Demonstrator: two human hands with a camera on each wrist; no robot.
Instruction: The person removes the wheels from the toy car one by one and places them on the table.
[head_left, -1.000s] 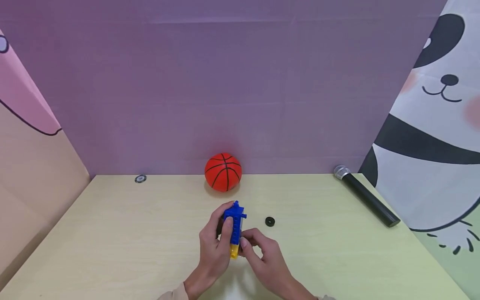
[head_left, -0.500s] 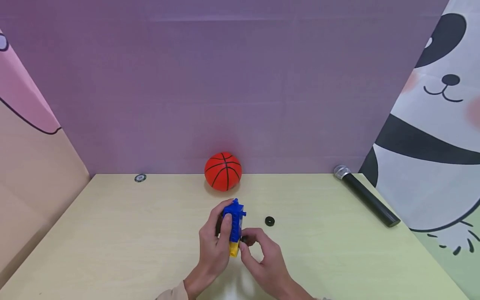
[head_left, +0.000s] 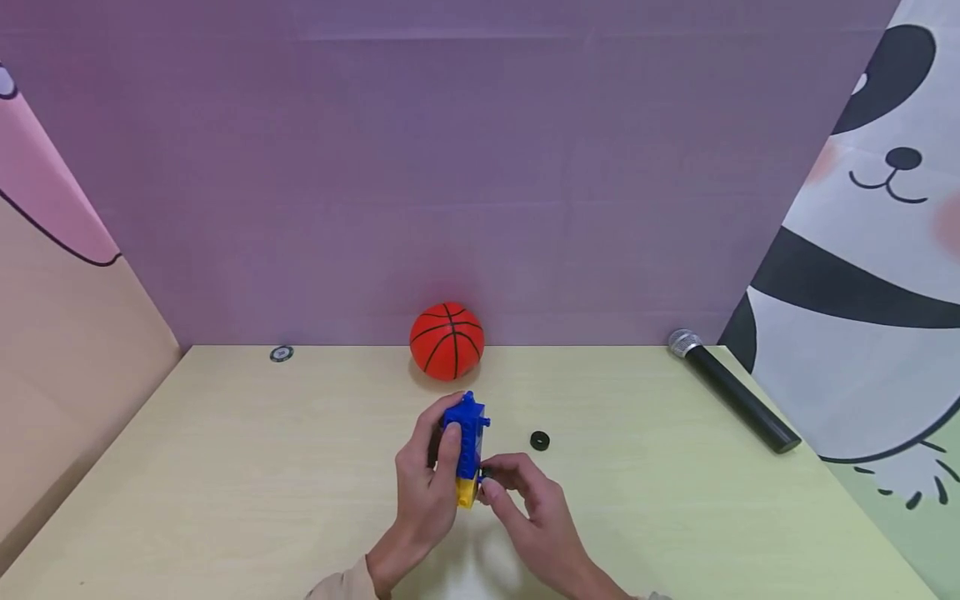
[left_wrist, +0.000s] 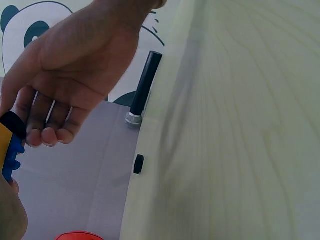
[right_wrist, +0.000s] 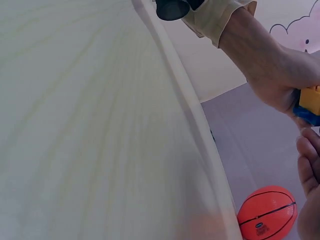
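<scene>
A blue and yellow building-block toy (head_left: 469, 442) with short side pegs is gripped upright by my left hand (head_left: 426, 492), its thumb across the studded face. Between thumb and index finger, my right hand (head_left: 542, 517) pinches a small black wheel (head_left: 487, 472) right at the toy's lower right side, beside a blue peg. Fingertips cover part of that wheel. In the left wrist view, the wheel (left_wrist: 14, 124) appears close against the yellow block (left_wrist: 4, 145), while the other fingers of the right hand (left_wrist: 75, 75) hang loosely curled.
Another black wheel (head_left: 540, 441) lies on the table (head_left: 300, 483) to the right of the toy. Behind the hands sits a red toy basketball (head_left: 447, 342). A black microphone (head_left: 735, 392) lies along the right edge, and a round chip (head_left: 281, 354) at the back left.
The toy and left hand have shifted slightly up in the head view. The wheel in my right fingers, hidden earlier, now shows at the toy's side. The other objects stay in place.
</scene>
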